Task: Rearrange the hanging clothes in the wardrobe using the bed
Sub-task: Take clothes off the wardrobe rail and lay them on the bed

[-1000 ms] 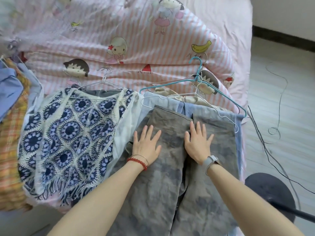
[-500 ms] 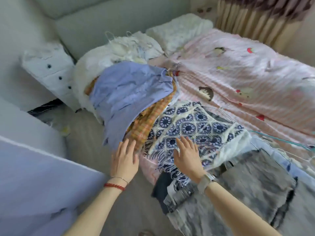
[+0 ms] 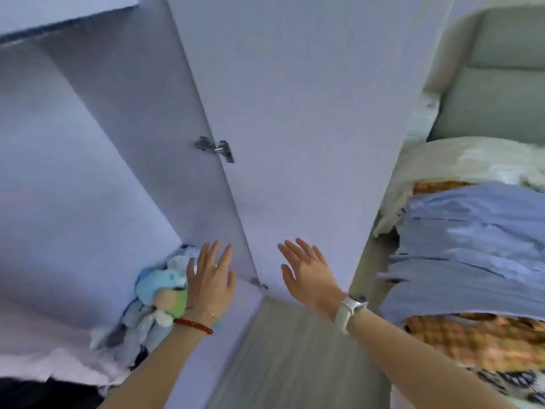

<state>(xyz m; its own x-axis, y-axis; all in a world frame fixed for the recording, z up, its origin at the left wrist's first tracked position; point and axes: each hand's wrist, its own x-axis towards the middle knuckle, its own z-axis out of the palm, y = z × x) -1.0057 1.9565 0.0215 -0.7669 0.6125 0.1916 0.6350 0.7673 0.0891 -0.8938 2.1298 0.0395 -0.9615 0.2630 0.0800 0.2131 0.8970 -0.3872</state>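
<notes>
Both hands are up in front of the wardrobe and hold nothing — the left hand [image 3: 210, 278] has its fingers spread wide, and so does the right hand [image 3: 308, 274]. The open wardrobe door [image 3: 309, 128] stands right behind the right hand, and I cannot tell if the fingers touch it. Just past the left hand, low inside the wardrobe [image 3: 88, 172], sits a heap of soft things [image 3: 160, 293], blue and green. No hanging clothes show in the part of the wardrobe we can see. The clothes to sort lie on the bed [image 3: 442, 160], off to the right of the right hand — a blue shirt [image 3: 472, 246] on top of an orange checked one [image 3: 466, 338]. What could go wrong? The door could swing if the right hand bumps it, and a finger near the hinge [image 3: 215, 149] could get pinched. The left hand could knock the soft heap out onto the floor [image 3: 289, 364]. The blue shirt hangs over the bed's edge, so a tug on one piece could pull the pile down.
</notes>
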